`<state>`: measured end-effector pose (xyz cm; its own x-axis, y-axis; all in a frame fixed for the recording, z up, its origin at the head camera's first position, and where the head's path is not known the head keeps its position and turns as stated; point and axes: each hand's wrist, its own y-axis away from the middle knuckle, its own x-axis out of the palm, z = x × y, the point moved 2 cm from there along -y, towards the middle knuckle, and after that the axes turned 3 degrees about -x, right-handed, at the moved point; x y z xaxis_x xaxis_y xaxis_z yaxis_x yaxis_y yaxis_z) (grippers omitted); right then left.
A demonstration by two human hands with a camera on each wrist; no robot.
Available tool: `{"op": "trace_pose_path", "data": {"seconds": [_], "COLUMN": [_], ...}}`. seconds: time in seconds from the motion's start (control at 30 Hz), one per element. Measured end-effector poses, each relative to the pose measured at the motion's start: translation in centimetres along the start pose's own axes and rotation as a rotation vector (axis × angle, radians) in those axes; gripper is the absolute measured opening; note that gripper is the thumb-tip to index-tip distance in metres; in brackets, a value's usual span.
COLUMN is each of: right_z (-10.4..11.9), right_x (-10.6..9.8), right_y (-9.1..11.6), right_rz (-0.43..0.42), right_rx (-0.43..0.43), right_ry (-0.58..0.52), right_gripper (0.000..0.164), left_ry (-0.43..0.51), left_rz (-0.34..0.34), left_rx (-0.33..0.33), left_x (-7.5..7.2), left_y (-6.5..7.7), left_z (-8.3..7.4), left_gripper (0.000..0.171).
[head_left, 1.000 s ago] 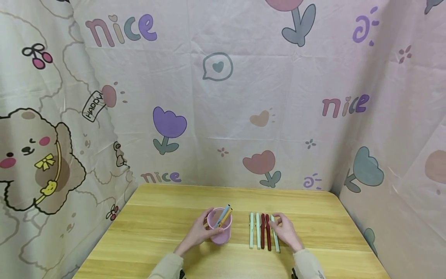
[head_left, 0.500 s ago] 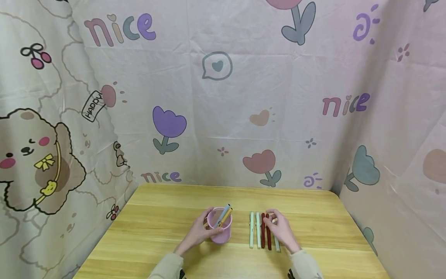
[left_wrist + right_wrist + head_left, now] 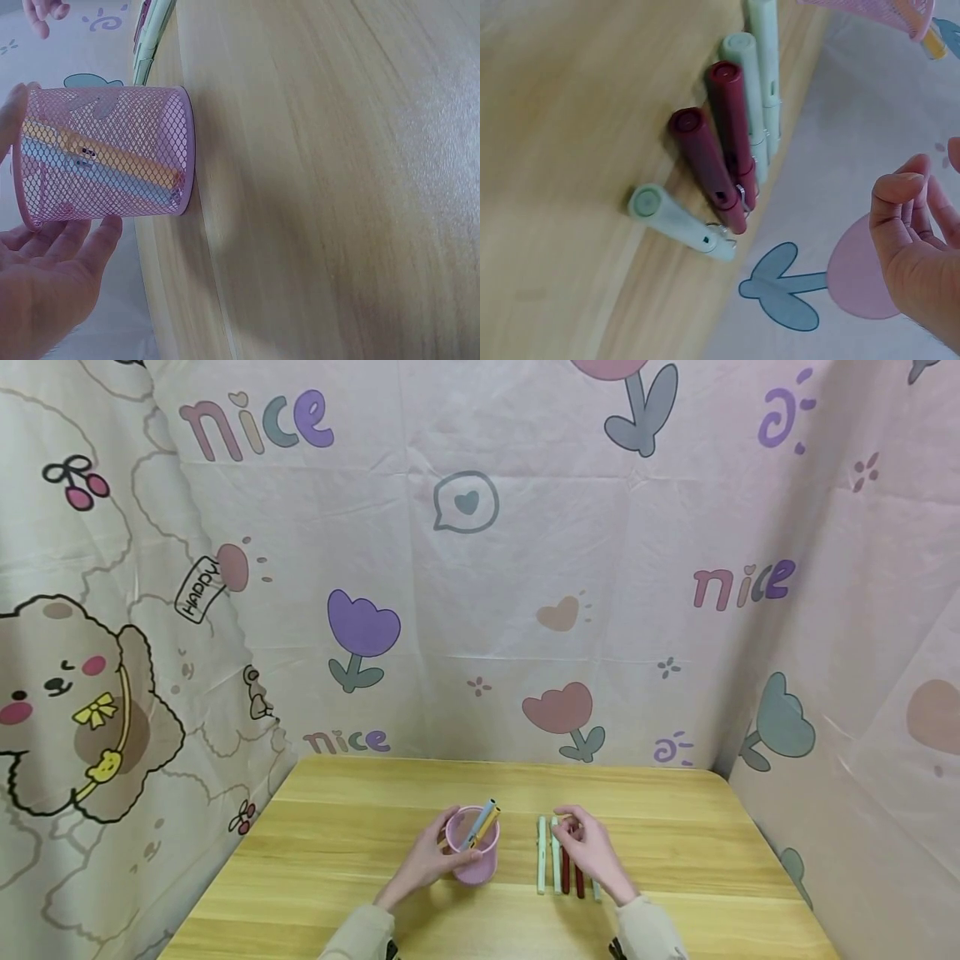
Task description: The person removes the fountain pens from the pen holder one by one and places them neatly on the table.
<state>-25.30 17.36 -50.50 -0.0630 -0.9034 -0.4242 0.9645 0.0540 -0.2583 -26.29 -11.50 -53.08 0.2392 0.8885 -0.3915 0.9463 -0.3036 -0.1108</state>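
Note:
My left hand [image 3: 430, 862] grips a pink mesh pen cup [image 3: 477, 870] around its side, fingers and thumb near the rim. Inside the cup lean a blue pen [image 3: 477, 824] and a yellow-orange pen [image 3: 488, 822]. To the right lies a row of capped pens: two mint ones on the left [image 3: 542, 860], two dark red ones [image 3: 705, 161] in the middle, and a mint pen [image 3: 676, 217] at the right end. Above the row's far ends hovers my right hand [image 3: 594, 850], its fingers loosely bent and nothing between them. In the head view it partly covers the red pens.
Everything stands on a light wood-grain table [image 3: 360, 802]. Behind it hangs a pale printed curtain [image 3: 465, 593], which also runs along the left and right sides. The table's far edge lies beyond the cup and the pens.
My right hand has moved left along the row, from the rightmost mint pen toward the left mint pens. My left hand and the cup have stayed in place.

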Motion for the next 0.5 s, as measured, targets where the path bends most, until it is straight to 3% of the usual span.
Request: {"op": "trace_pose_path", "data": {"seconds": [0.5], "right_z": [0.34], "right_x": [0.55], "right_y": [-0.24], "right_rz": [0.033], "right_rx": [-0.032], "right_ry": [-0.005], "right_gripper": [0.022], "left_ry": [-0.004], "left_rz": [-0.007], "left_rx": [0.003], "left_x": [-0.03], "left_y": [0.05], "left_z": [0.08], "left_gripper": [0.097]}}
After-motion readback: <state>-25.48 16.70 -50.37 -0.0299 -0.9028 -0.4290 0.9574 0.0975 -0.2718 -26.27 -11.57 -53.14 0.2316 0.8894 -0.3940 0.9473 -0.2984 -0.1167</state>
